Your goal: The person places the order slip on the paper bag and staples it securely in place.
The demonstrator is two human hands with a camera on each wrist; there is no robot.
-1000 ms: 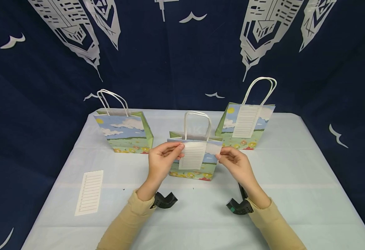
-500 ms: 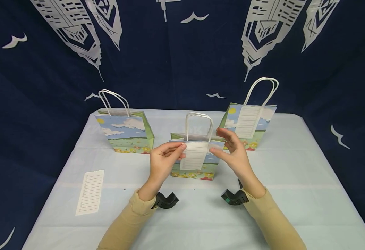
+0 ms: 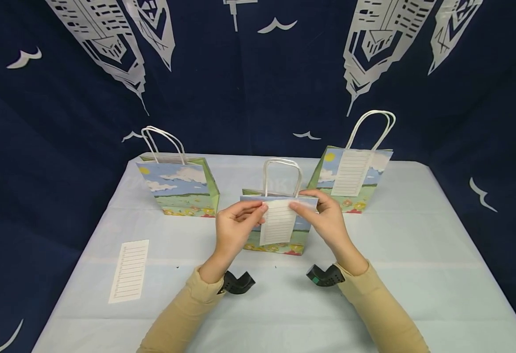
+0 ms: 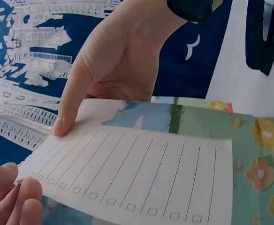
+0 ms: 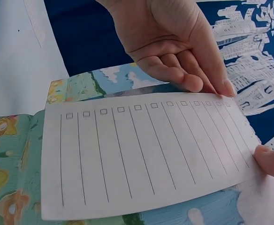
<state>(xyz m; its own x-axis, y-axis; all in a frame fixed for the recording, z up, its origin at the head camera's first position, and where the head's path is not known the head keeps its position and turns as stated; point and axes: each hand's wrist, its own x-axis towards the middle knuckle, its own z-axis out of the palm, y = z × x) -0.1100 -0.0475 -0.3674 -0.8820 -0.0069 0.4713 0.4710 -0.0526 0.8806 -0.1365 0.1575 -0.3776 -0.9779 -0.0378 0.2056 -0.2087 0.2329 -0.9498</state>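
A white lined checklist slip [image 3: 279,226] lies against the front of the middle paper gift bag [image 3: 301,240], which is printed with sky and flowers. My left hand [image 3: 236,226] pinches the slip's top left corner between thumb and fingers. At the top right corner, the thumb of my right hand [image 3: 328,220] presses on the slip while its fingers reach behind the bag's front panel. Ruled lines and small boxes show on the slip [image 4: 141,173] in the left wrist view. In the right wrist view the slip [image 5: 127,154] stands slightly off the bag along its box-side edge.
A second gift bag [image 3: 178,189] stands at the back left. Another bag [image 3: 374,169] at the back right bears a similar slip [image 3: 350,172] on its front. One loose checklist slip [image 3: 129,270] lies on the white tablecloth [image 3: 81,304] at the left.
My right hand has moved left from the bag's right edge, spreading and then closing at the slip's top right corner. The slip has shifted slightly right and down; my left hand still pinches it.
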